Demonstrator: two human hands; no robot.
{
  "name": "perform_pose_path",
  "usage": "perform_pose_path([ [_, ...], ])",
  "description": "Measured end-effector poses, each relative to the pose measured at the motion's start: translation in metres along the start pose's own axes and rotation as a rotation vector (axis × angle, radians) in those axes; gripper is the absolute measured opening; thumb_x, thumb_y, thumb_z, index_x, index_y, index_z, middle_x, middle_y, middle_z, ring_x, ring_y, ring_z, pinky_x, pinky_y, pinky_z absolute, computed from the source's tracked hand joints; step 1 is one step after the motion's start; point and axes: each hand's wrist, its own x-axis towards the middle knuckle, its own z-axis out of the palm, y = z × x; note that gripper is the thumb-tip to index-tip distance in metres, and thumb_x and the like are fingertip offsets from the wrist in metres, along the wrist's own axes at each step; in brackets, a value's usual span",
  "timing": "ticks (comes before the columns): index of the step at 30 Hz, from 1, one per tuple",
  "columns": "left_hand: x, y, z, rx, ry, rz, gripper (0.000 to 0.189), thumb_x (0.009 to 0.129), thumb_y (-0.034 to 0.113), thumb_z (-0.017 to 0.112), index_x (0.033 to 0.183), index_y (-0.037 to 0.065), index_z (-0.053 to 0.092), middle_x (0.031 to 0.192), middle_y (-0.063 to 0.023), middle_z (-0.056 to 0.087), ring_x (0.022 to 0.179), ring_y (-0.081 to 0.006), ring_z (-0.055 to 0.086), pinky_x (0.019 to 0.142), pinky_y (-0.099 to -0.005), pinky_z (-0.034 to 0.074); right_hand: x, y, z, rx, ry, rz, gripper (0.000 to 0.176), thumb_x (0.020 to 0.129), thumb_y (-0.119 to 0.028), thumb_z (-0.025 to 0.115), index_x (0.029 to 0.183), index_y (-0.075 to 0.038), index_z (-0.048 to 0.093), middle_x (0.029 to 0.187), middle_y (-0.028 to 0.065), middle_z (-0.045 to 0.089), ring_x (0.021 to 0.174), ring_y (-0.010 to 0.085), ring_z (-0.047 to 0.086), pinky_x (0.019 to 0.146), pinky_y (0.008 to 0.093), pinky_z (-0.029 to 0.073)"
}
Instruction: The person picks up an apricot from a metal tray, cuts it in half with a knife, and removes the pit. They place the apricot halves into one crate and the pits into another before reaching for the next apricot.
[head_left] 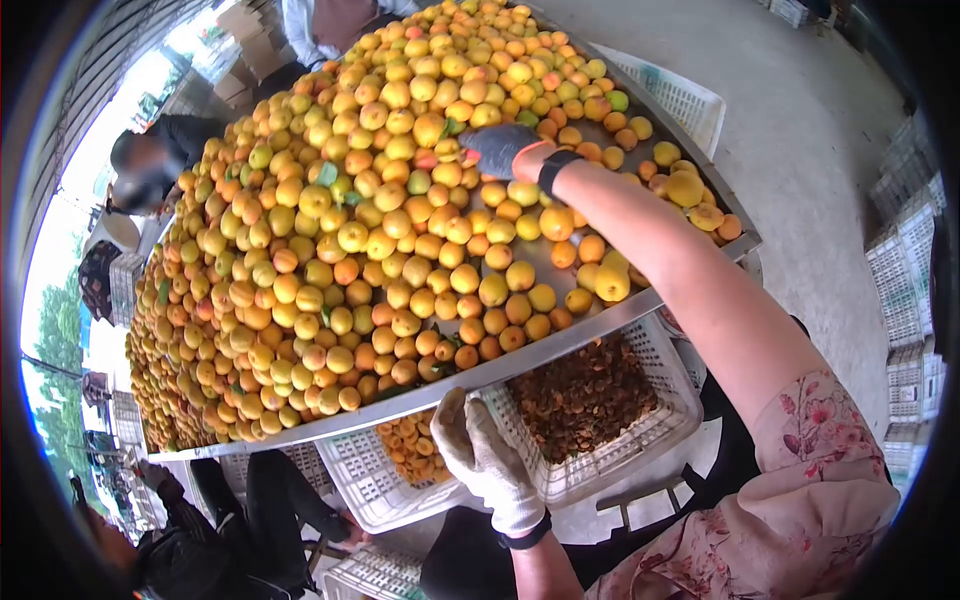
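My right hand (500, 150), in a dark grey glove, reaches far across a heap of apricots (330, 250) on a metal-edged table (590, 322). Its fingers are bent down and closed around an apricot, which they mostly hide. Near the table's front edge, my left hand (490, 465) wears a whitish glove. Its thumb and half-curled fingers stand apart, with nothing visible between them. Below that hand, one white crate (375, 510) contains orange apricot halves (412, 450). A second white crate (600, 480), just right of it, contains a pile of brown pits (585, 400).
People sit around the table: one in dark clothes (220, 540) at lower left, others along the far left side. A white crate (665, 95) stands beyond the table's right edge. Stacked crates (905, 280) line the far right, across the concrete floor (790, 200).
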Motion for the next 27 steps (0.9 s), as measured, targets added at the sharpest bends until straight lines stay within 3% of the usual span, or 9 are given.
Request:
perform_pose_path([
  [2,0.000,-0.003,-0.002,0.022,-0.018,0.017,0.020,0.091,0.007,0.048,0.108,-0.003,0.054,0.100,-0.0087,0.057,0.092,-0.0145,0.052,0.086,-0.0275,0.041,0.007,0.006,0.003,-0.035,0.031,-0.059,0.042,0.075,-0.029,0.064,0.114,-0.012,0.057,0.105,0.0154,0.062,0.095,0.0349,0.060,0.079,0.0452,0.047],
  [5,-0.005,-0.005,0.000,-0.002,-0.019,0.007,0.021,0.091,0.007,0.048,0.108,-0.004,0.053,0.101,-0.0087,0.057,0.092,-0.0144,0.052,0.087,-0.0270,0.040,0.002,0.020,-0.003,0.049,-0.335,-0.028,0.038,0.077,-0.033,0.064,0.107,-0.012,0.060,0.093,0.0149,0.065,0.085,0.0327,0.062,0.074,0.0429,0.047],
  [6,-0.009,-0.002,0.003,-0.010,-0.022,0.007,0.021,0.091,0.007,0.048,0.108,-0.004,0.053,0.101,-0.0087,0.057,0.092,-0.0144,0.052,0.087,-0.0270,0.040,-0.006,0.024,0.000,0.003,-0.354,-0.180,0.036,0.076,-0.029,0.065,0.108,-0.013,0.060,0.088,0.0128,0.065,0.077,0.0285,0.062,0.066,0.0404,0.049],
  [10,-0.023,0.006,0.006,-0.150,-0.064,-0.041,0.021,0.091,0.008,0.049,0.108,-0.003,0.053,0.101,-0.0085,0.056,0.092,-0.0141,0.051,0.086,-0.0265,0.040,-0.059,-0.001,-0.042,0.287,-0.581,0.095,0.038,0.074,-0.014,0.066,0.112,-0.014,0.060,0.070,0.0064,0.058,0.048,0.0173,0.051,0.044,0.0346,0.042],
  [15,-0.045,0.013,-0.005,-0.106,-0.124,-0.009,0.020,0.091,0.007,0.049,0.107,-0.003,0.053,0.099,-0.0072,0.055,0.090,-0.0127,0.050,0.084,-0.0262,0.042,-0.077,0.010,-0.033,0.081,-0.592,-0.063,0.035,0.070,-0.016,0.070,0.105,-0.013,0.064,0.070,0.0078,0.063,0.050,0.0205,0.056,0.045,0.0336,0.045],
  [20,-0.070,0.016,-0.024,-0.098,-0.144,0.028,0.020,0.091,0.007,0.049,0.107,-0.003,0.053,0.100,-0.0070,0.055,0.090,-0.0124,0.051,0.084,-0.0259,0.042,-0.090,0.012,-0.030,0.328,-0.503,0.118,0.029,0.071,-0.017,0.070,0.097,-0.006,0.066,0.071,0.0113,0.065,0.048,0.0219,0.057,0.044,0.0343,0.046],
  [24,-0.078,0.029,-0.030,-0.063,-0.150,0.010,0.020,0.091,0.007,0.048,0.108,-0.003,0.052,0.100,-0.0073,0.056,0.090,-0.0122,0.051,0.084,-0.0254,0.042,-0.096,-0.009,-0.032,0.263,-0.299,0.081,0.031,0.071,-0.020,0.070,0.098,-0.006,0.065,0.073,0.0133,0.065,0.057,0.0255,0.061,0.051,0.0385,0.048],
  [26,-0.078,0.029,-0.030,-0.087,-0.167,0.004,0.020,0.091,0.007,0.049,0.108,-0.004,0.053,0.100,-0.0073,0.056,0.090,-0.0121,0.051,0.084,-0.0250,0.041,-0.106,-0.030,-0.031,0.110,-0.280,0.004,0.045,0.065,-0.024,0.072,0.107,-0.009,0.062,0.094,0.0144,0.066,0.085,0.0314,0.063,0.075,0.0441,0.048],
  [27,-0.077,0.030,-0.030,-0.099,-0.171,-0.001,0.020,0.091,0.007,0.049,0.108,-0.004,0.053,0.099,-0.0073,0.056,0.090,-0.0121,0.051,0.084,-0.0248,0.041,-0.112,-0.041,-0.037,0.030,-0.289,-0.068,0.045,0.065,-0.022,0.072,0.106,-0.009,0.062,0.097,0.0134,0.065,0.085,0.0329,0.062,0.074,0.0442,0.048],
])
